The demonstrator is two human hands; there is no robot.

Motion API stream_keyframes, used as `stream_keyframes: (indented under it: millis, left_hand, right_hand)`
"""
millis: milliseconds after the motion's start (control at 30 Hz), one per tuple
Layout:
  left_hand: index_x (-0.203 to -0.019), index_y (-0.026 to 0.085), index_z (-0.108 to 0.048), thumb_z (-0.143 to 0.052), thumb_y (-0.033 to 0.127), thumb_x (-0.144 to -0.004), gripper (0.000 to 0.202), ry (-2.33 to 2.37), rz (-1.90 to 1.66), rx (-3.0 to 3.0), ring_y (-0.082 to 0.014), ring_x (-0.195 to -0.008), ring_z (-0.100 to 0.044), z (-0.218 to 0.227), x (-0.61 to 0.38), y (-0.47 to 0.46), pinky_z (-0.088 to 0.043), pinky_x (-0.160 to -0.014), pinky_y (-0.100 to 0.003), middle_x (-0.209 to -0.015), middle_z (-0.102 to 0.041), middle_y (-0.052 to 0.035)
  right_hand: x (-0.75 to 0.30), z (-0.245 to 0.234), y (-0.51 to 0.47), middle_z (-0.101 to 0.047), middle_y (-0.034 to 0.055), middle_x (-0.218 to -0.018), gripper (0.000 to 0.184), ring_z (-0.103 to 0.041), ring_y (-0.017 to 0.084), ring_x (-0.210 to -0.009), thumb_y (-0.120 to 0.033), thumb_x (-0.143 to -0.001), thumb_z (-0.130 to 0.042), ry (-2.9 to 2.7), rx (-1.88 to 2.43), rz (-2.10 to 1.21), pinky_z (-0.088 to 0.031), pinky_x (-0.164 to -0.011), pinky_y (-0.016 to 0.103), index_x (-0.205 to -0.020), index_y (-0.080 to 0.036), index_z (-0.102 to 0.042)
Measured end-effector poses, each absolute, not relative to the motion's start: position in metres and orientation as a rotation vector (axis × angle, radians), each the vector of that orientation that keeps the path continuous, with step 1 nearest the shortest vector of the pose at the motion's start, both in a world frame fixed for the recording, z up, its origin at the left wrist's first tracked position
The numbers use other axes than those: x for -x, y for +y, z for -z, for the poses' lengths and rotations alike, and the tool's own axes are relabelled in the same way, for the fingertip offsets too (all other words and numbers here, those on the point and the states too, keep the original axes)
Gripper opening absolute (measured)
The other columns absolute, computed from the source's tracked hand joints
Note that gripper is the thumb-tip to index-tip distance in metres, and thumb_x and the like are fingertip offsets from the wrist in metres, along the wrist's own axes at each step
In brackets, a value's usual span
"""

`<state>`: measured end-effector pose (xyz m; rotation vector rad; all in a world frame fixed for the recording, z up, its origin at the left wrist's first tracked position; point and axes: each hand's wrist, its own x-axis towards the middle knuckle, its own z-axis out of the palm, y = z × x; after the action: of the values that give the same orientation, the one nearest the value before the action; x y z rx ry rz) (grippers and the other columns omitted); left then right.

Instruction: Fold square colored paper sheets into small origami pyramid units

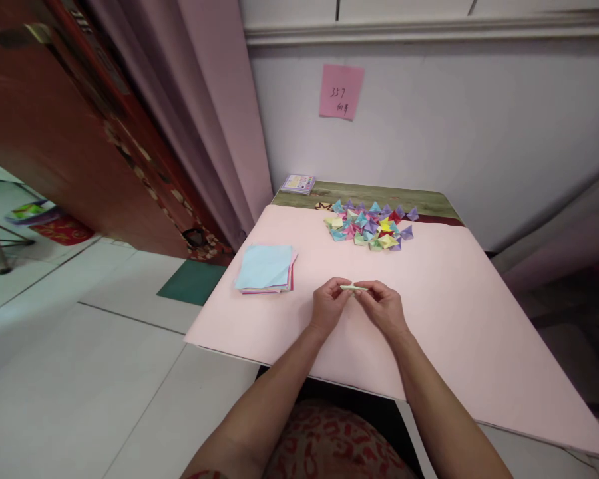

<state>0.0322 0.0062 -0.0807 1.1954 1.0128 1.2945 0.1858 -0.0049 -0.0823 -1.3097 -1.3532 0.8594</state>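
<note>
Red-patterned cloth [329,446] fills the bottom centre of the frame, closest to the lens, with two bare forearms rising from either side of it toward the middle. Largest of all is the pale wall [479,133] across the upper right, then the white tiled floor [80,372] over the lower left. A table [454,319] covered by a pink sheet runs from the centre to the lower right; only its far edge shows bare, green-brown wood. A dark red wooden door [54,133] slants through the upper left, with a mauve curtain [214,120] hanging just right of it. A green mat [192,281] lies on the floor just beside the table's left edge. On the sheet, left of centre, sits a stack of coloured paper squares [265,268], light blue on top. Near the far edge spreads a heap of small folded paper shapes [372,225] in many colours. The left hand [329,306] and right hand [384,307] meet at the middle of the table, fingertips together, each pinching one end of a pale green folded paper strip [353,287] held just above the sheet. A pink note [341,91] with handwriting sticks to the wall above. A small packet of paper [298,183] rests on the bare wood at the far left corner.
</note>
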Motion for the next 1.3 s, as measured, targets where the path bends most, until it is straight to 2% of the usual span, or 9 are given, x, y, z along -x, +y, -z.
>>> stream_keyframes:
  millis: [167,333,533,600,700,867,1033,1133,1300]
  left_hand:
    - [-0.074,0.018,-0.07,-0.071,0.025,-0.073,0.008,1.085,-1.382,-1.245,-0.0147,-0.075,-0.062,0.078,-0.032,0.008,-0.052,-0.067,-0.027,-0.085,-0.063,-0.0031]
    - [-0.075,0.017,-0.067,-0.069,0.026,-0.074,0.01,1.053,-1.341,-1.135,-0.0127,-0.066,-0.063,0.079,-0.032,0.009,-0.054,-0.065,-0.027,-0.078,-0.062,-0.0007]
    - [-0.082,0.016,-0.065,-0.07,0.025,-0.073,0.014,0.987,-1.321,-1.045,-0.0113,-0.061,-0.06,0.077,-0.031,0.009,-0.051,-0.062,-0.025,-0.071,-0.063,0.0011]
    - [-0.085,0.017,-0.066,-0.071,0.025,-0.072,0.017,0.983,-1.32,-1.07,-0.0105,-0.061,-0.057,0.076,-0.031,0.009,-0.048,-0.061,-0.024,-0.069,-0.061,0.0021]
    - [-0.101,0.017,-0.066,-0.075,0.024,-0.07,0.032,0.936,-1.282,-1.131,-0.0097,-0.063,-0.056,0.076,-0.031,0.009,-0.046,-0.063,-0.023,-0.068,-0.059,0.004]
    - [-0.118,0.017,-0.06,-0.073,0.028,-0.074,0.047,0.878,-1.197,-1.094,-0.0088,-0.059,-0.055,0.076,-0.031,0.009,-0.05,-0.07,-0.026,-0.058,-0.048,0.0095]
    - [-0.128,0.018,-0.055,-0.072,0.027,-0.074,0.057,0.871,-1.206,-1.117,-0.0086,-0.06,-0.056,0.076,-0.031,0.008,-0.05,-0.069,-0.025,-0.061,-0.052,0.0091]
    - [-0.119,0.018,-0.061,-0.072,0.027,-0.075,0.047,0.894,-1.227,-1.165,-0.0083,-0.06,-0.054,0.078,-0.032,0.006,-0.047,-0.066,-0.023,-0.062,-0.053,0.0081]
    - [-0.094,0.019,-0.067,-0.071,0.028,-0.076,0.021,0.978,-1.27,-1.249,-0.0125,-0.072,-0.061,0.081,-0.035,0.005,-0.048,-0.071,-0.024,-0.076,-0.065,0.0013]
  right_hand:
    - [-0.189,0.082,-0.003,-0.07,0.0056,-0.087,0.022,-0.062,0.02,-0.078,-0.043,-0.08,-0.07,-1.375,1.354,-0.723,-0.049,-0.07,0.031,-0.082,-0.022,-0.074]
    - [-0.188,0.089,-0.001,-0.07,0.0039,-0.08,0.028,-0.059,0.017,-0.067,-0.047,-0.078,-0.072,-1.283,1.349,-0.897,-0.048,-0.064,0.029,-0.087,-0.02,-0.072]
    - [-0.185,0.093,-0.001,-0.065,0.0006,-0.073,0.039,-0.054,0.014,-0.061,-0.043,-0.07,-0.079,-1.262,1.274,-1.003,-0.046,-0.058,0.027,-0.101,-0.021,-0.071]
    - [-0.185,0.092,-0.002,-0.066,0.0009,-0.076,0.04,-0.054,0.014,-0.062,-0.042,-0.07,-0.079,-1.25,1.247,-1.018,-0.046,-0.058,0.027,-0.103,-0.021,-0.07]
    - [-0.183,0.087,-0.003,-0.065,0.0004,-0.075,0.04,-0.055,0.013,-0.062,-0.041,-0.071,-0.079,-1.217,1.212,-1.035,-0.047,-0.059,0.027,-0.104,-0.021,-0.07]
    - [-0.182,0.08,-0.004,-0.069,0.0033,-0.085,0.035,-0.06,0.015,-0.07,-0.042,-0.074,-0.076,-1.15,1.142,-1.045,-0.051,-0.066,0.03,-0.102,-0.022,-0.068]
    - [-0.183,0.084,-0.005,-0.064,0.0005,-0.07,0.038,-0.057,0.015,-0.063,-0.044,-0.075,-0.075,-1.223,1.202,-1.033,-0.05,-0.061,0.029,-0.104,-0.021,-0.07]
    - [-0.183,0.088,-0.005,-0.061,-0.0012,-0.068,0.041,-0.055,0.014,-0.062,-0.043,-0.075,-0.075,-1.248,1.233,-1.007,-0.048,-0.061,0.029,-0.109,-0.02,-0.07]
    - [-0.182,0.086,-0.005,-0.067,0.0023,-0.08,0.028,-0.055,0.016,-0.066,-0.043,-0.078,-0.071,-1.342,1.334,-0.84,-0.047,-0.064,0.03,-0.098,-0.023,-0.074]
